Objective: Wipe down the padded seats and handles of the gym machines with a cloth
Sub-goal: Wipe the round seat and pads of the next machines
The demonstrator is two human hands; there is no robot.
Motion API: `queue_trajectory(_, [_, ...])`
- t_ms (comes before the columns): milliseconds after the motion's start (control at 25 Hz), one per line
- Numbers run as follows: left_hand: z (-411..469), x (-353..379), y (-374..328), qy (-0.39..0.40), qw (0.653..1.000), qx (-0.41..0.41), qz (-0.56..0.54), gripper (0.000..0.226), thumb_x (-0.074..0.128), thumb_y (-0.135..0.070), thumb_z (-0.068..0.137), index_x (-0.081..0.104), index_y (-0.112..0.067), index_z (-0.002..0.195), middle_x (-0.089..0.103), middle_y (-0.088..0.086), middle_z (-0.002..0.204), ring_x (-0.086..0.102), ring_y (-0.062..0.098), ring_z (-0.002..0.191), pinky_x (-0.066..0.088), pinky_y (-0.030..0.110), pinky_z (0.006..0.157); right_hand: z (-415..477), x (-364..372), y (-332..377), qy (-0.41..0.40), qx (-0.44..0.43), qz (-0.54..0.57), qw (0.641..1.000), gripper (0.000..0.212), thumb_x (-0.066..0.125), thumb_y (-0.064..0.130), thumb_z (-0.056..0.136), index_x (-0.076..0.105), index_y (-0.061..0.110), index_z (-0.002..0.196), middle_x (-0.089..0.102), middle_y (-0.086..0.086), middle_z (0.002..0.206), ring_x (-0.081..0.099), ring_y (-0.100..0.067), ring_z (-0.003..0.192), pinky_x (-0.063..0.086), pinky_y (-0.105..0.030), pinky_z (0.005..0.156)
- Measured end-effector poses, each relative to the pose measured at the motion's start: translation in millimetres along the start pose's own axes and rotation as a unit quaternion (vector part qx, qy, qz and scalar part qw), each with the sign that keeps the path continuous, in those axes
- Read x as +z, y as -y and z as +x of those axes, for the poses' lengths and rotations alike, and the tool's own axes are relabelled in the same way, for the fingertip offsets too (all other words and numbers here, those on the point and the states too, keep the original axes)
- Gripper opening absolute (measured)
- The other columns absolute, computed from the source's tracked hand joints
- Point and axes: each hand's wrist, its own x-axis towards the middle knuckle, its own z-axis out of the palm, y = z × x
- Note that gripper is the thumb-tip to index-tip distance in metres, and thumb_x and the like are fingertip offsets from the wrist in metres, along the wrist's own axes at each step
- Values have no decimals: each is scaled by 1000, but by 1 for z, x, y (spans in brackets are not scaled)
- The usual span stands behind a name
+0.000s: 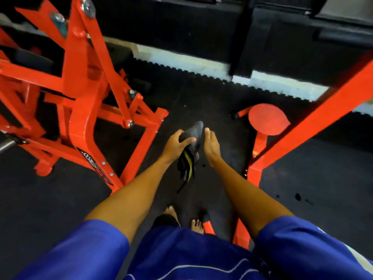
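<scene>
**Q:** Item count?
**A:** One cloth (pixel 194 136), dark with yellow stripes. Two red machines: left machine (pixel 80 87), right machine (pixel 314 116). One round red disc (pixel 267 119) on the right machine. Two bare feet (pixel 197 226).

**Q:** Grip state and cloth position?
**A:** Left grip (pixel 177 143) clasps the cloth's upper part, thumb across it; the rest hangs down. Right grip (pixel 211 147) lies just beside the cloth, fingers straight, holding nothing. The cloth is above the floor (pixel 201 98).

**Q:** Room?
**A:** A bare floor strip runs between both machine frames to the wall edge.
</scene>
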Motion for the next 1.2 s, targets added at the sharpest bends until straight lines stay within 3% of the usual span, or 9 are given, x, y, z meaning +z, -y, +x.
queue_trajectory(120, [63,-24,1,26,999,14,45,43,83,-37,76,60,-7,96,58,-4,82,50,-4,69,41,17,65,73,4,22,54,-11,-70,996,43,46,25,109,45,20,152,49,-5,152,48,-23,138,42,-37,110])
queue_trajectory(280, [151,-54,6,14,996,21,90,32,80,-7,85,65,-2,112,64,3,100,58,14,93,42,7,75,163,18,55,140,-20,-101,985,51,58,12,99,43,27,145,59,-1,135,57,-26,128,54,-38,101])
queue_trajectory(400, [220,-75,8,1,995,-20,93,34,74,-2,86,64,-2,118,65,8,104,61,21,99,48,14,80,219,36,95,170,55,-71,981,32,57,21,102,49,25,133,66,-1,120,66,-21,111,56,-34,80])
queue_trajectory(560, [308,-96,27,-20,993,-46,111,40,59,-42,61,59,-40,101,72,5,94,70,29,89,57,46,77,288,66,130,195,143,-73,968,52,49,59,102,58,17,133,68,-7,127,67,-28,117,54,-50,90])
queue_trajectory(720, [352,-99,-16,-32,992,-66,107,39,63,-24,73,54,-48,103,68,2,96,65,22,84,55,41,75,342,94,177,224,196,-17,954,77,51,87,83,54,26,130,66,-11,119,65,-33,113,57,-55,89])
queue_trajectory(880, [421,-89,-10,-57,993,-99,31,42,65,4,88,55,-4,128,64,20,116,61,24,103,51,41,95,432,128,213,169,162,-58,970,41,62,42,101,57,11,128,66,-18,121,68,-37,102,60,-55,80])
queue_trajectory(960, [451,-82,-6,-92,985,-143,-18,39,66,-4,95,52,-2,132,64,21,122,61,25,107,51,40,95,477,141,223,157,146,-97,972,42,60,32,102,58,6,135,66,-21,124,67,-40,109,59,-57,86])
queue_trajectory(1080, [486,-80,-6,-175,960,-191,-103,31,57,-14,103,49,-5,132,64,16,111,62,26,95,50,34,72,526,153,233,158,119,-148,969,43,63,30,99,62,7,136,68,-19,124,66,-38,114,56,-54,98])
queue_trajectory(1200, [538,-96,11,-306,907,-230,-175,41,57,-28,103,48,0,132,62,22,116,61,31,106,51,41,95,575,172,248,171,105,-181,963,41,66,26,96,66,9,132,68,-18,124,65,-37,114,55,-51,99])
